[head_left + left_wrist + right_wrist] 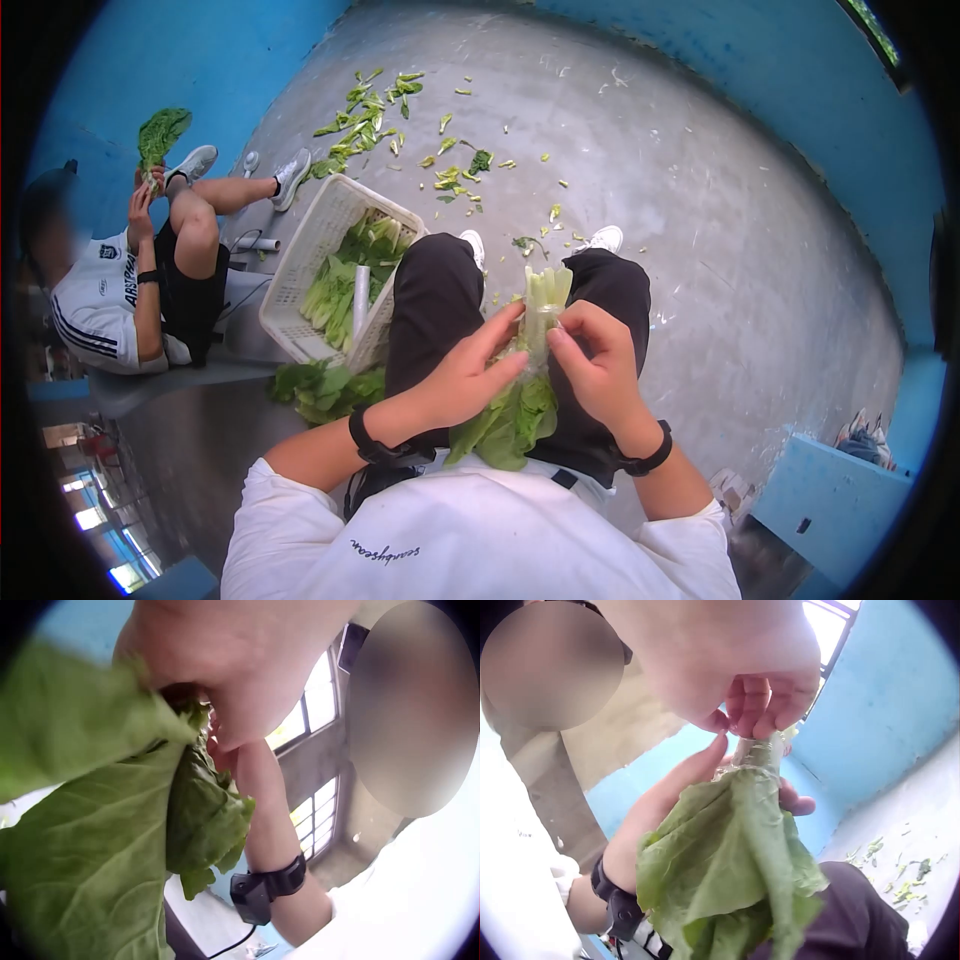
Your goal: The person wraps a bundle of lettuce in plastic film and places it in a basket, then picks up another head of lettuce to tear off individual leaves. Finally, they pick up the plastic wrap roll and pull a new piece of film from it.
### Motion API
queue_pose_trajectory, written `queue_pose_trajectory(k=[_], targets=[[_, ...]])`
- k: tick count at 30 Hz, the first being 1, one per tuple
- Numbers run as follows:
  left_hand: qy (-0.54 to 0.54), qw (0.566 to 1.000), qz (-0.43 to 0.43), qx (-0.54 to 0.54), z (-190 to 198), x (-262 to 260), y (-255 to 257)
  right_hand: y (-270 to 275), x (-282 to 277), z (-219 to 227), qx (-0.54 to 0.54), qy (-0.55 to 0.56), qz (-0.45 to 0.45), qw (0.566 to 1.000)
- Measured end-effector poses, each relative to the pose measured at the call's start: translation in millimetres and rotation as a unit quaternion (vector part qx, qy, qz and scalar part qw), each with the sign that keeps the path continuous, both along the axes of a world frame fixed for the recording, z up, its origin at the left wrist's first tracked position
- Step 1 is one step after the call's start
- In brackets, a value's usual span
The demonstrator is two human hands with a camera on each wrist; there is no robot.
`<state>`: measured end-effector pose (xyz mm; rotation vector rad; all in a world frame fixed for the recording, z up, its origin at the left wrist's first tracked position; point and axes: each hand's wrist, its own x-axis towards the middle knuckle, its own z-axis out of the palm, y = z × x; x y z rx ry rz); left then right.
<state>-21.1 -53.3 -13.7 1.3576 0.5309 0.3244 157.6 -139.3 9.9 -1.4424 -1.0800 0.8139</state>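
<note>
A bunch of lettuce point(515, 420) lies over my lap, its pale cut stems point(548, 285) pointing away from me and its broad leaves toward my shirt. Clear plastic film point(756, 769) goes round the stems. From the left side, my left hand point(470, 368) holds the bunch, with fingers behind the stems and the thumb in front. My right hand point(603, 365) has its fingers curled and its fingertips pinching the film at the stems. In the left wrist view, large leaves point(97, 855) cover much of the left hand's grip.
To my left stands a white plastic basket point(290, 300) with lettuce and a pale film roll point(361, 298). More greens point(325, 390) lie beside it. Leaf scraps point(365, 125) litter the floor ahead. Another person point(120, 290) sits at the left, holding a green bunch point(162, 135).
</note>
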Motion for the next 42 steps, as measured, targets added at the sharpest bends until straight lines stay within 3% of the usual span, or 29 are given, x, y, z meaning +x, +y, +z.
queue_pose_trajectory(k=[1,5,8,10,13,17,19,22,25,29,32,35,38,42], targets=[[0.015,0.994,-0.005,-0.106,3,-3,1,-3,0,-3,-0.006,0.063,0.009,0.998],[-0.007,0.982,-0.031,-0.188,13,-2,9,-6,0,-3,-0.004,0.205,0.024,0.978],[-0.018,0.987,-0.013,-0.158,14,0,8,-6,1,-1,0.019,0.135,0.030,0.990],[-0.012,0.991,-0.010,-0.133,18,2,5,-9,5,-2,0.044,0.027,0.023,0.998],[0.021,1.000,-0.017,0.009,12,5,8,-12,2,0,0.074,-0.067,0.008,0.995],[0.121,0.983,-0.023,0.138,36,11,7,-2,-3,10,0.089,-0.224,0.014,0.970],[0.216,0.957,-0.019,0.194,47,16,5,0,-8,10,0.058,-0.179,-0.021,0.982],[0.078,0.940,0.029,0.330,40,17,-4,2,-5,4,0.027,-0.092,-0.066,0.993],[0.042,0.970,-0.006,0.241,36,10,6,-1,1,2,0.025,-0.048,-0.062,0.997],[-0.006,0.998,0.027,0.048,22,8,9,-3,-2,1,0.018,-0.009,-0.052,0.998],[0.068,0.989,0.018,0.131,25,7,6,-3,0,10,0.039,-0.211,-0.023,0.977],[0.129,0.937,0.014,0.325,26,10,9,0,-2,6,0.081,-0.359,-0.011,0.930],[0.158,0.930,0.003,0.331,29,13,9,1,-5,7,0.076,-0.404,-0.007,0.912],[0.163,0.962,-0.004,0.221,26,12,7,3,-6,11,0.065,-0.407,-0.009,0.911]])
